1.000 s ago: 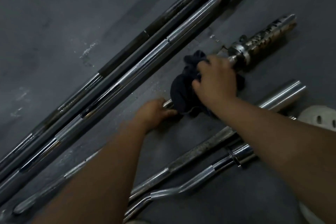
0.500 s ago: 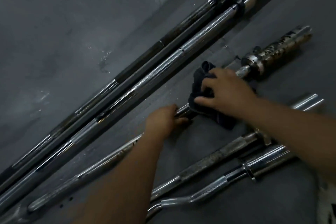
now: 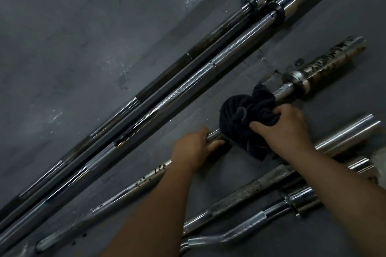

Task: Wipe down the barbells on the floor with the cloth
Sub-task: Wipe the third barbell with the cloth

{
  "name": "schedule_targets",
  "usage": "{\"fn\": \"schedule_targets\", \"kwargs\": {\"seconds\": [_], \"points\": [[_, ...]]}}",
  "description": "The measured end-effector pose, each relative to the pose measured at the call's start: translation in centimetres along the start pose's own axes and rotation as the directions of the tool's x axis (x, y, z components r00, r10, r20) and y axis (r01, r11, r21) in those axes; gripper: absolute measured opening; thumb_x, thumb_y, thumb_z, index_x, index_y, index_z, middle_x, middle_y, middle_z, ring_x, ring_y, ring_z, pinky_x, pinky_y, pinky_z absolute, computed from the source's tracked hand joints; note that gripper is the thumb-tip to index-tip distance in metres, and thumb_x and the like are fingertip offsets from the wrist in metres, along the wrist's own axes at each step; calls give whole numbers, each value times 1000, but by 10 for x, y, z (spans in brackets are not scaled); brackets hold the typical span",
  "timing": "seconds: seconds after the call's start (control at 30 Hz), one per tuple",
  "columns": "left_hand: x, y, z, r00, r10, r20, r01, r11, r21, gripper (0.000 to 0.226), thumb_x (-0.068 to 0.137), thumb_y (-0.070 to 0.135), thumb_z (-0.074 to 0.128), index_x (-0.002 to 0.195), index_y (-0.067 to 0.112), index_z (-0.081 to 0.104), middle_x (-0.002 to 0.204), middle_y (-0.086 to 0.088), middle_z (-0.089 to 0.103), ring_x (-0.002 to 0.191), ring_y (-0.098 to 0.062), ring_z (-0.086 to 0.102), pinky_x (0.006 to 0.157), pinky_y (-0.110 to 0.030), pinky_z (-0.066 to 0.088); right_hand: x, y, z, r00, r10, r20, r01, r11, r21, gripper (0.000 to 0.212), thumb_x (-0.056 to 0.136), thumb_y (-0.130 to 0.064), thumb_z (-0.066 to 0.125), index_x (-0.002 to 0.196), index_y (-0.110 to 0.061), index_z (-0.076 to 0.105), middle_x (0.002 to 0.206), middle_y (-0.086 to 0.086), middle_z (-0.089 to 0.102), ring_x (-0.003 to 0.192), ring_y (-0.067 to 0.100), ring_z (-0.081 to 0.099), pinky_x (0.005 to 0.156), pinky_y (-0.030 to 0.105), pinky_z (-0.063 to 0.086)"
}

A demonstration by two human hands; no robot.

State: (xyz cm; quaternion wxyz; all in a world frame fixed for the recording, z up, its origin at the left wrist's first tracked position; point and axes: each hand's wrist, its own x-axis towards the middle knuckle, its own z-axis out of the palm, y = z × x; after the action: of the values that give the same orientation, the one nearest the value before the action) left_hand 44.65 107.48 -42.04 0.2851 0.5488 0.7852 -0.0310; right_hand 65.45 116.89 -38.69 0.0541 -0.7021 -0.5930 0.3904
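Note:
A worn, rust-spotted barbell lies diagonally on the dark floor, its sleeve at the upper right. A bunched black cloth is wrapped round its shaft just below the collar. My right hand grips the cloth from the near side. My left hand holds the bare shaft of the same bar just left of the cloth, fingers curled round it. The shaft under the cloth is hidden.
Two long barbells lie side by side to the upper left. Nearer me lie a rusty bar, a chrome bar sleeve and a curl bar. The grey floor stretches to the left.
My right hand with the cloth has slid along the shaft between the collar and my left hand. The view has drifted, so the bars sit lower and further right. My left hand keeps its hold.

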Motion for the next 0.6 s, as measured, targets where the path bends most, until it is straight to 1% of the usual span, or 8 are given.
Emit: {"fn": "schedule_targets", "kwargs": {"seconds": [0.1, 0.17, 0.23, 0.33, 0.4, 0.47, 0.53, 0.6], "points": [[-1, 1, -5, 1000, -7, 21, 8, 999, -43, 41, 87, 68, 54, 100, 29, 52, 100, -4, 67, 91, -26, 63, 66, -32, 41, -10, -14, 8, 973, -24, 231, 4, 996, 84, 47, 73, -31, 82, 100, -23, 45, 97, 4, 62, 85, 23, 62, 71, 35, 51], [-6, 1, -5, 998, -1, -62, -2, 999, -43, 39, 88, 58, 60, 111, 28, 52, 107, -1, 66, 97, -24, 62, 71, -33, 44, -16, -20, 6, 940, -73, 335, 36, 993, 115, 41, 77, -23, 79, 100, -23, 46, 87, 0, 62, 78, 17, 61, 63, 30, 48], [-11, 0, 5, 958, 100, -268, -71, 991, 114, 36, 89, 53, 58, 113, 27, 55, 103, 2, 64, 93, -22, 61, 68, -32, 42, -6, -23, -7, 967, -167, 192, 135, 976, 171, 41, 76, -19, 78, 102, -27, 48, 90, -4, 62, 83, 18, 62, 67, 32, 49], [-18, 2, 19, 921, 143, -361, -69, 975, 209, 35, 94, 55, 44, 95, 23, 58, 84, -1, 63, 75, -25, 62, 59, -30, 33, 22, -27, -27, 955, -245, -166, 265, 957, 116, 58, 78, -20, 73, 129, -35, 50, 128, 7, 52, 117, 30, 53, 99, 41, 48], [-12, 2, 13, 968, 82, -238, -44, 986, 160, 37, 98, 54, 41, 99, 21, 56, 91, -5, 66, 81, -30, 64, 62, -32, 37, 17, -29, -13, 953, -260, -158, 260, 965, -25, 56, 82, -26, 70, 135, -33, 54, 142, 14, 38, 125, 40, 44, 106, 43, 43], [-1, -2, -4, 999, 34, 13, -34, 999, 9, 40, 101, 54, 35, 110, 21, 56, 106, -8, 67, 97, -31, 63, 75, -36, 46, -6, -33, 16, 933, -359, -17, 346, 909, -231, 46, 81, -33, 70, 126, -35, 60, 138, 12, 39, 122, 40, 39, 97, 44, 44], [6, -5, -23, 972, 19, 232, 36, 972, -230, 40, 104, 48, 35, 118, 21, 60, 120, -10, 66, 110, -28, 60, 87, -32, 45, -20, -37, 27, 869, -449, 206, 491, 834, -253, 42, 79, -36, 70, 120, -38, 60, 131, 6, 41, 120, 34, 40, 92, 42, 48], [5, -3, -29, 967, 19, 252, 44, 970, -240, 41, 103, 51, 37, 118, 21, 60, 119, -9, 66, 110, -26, 60, 89, -32, 46, -2, -39, 11, 860, -468, 201, 503, 845, -183, 40, 78, -34, 72, 117, -35, 63, 127, 7, 44, 114, 34, 50, 92, 42, 51]]}}
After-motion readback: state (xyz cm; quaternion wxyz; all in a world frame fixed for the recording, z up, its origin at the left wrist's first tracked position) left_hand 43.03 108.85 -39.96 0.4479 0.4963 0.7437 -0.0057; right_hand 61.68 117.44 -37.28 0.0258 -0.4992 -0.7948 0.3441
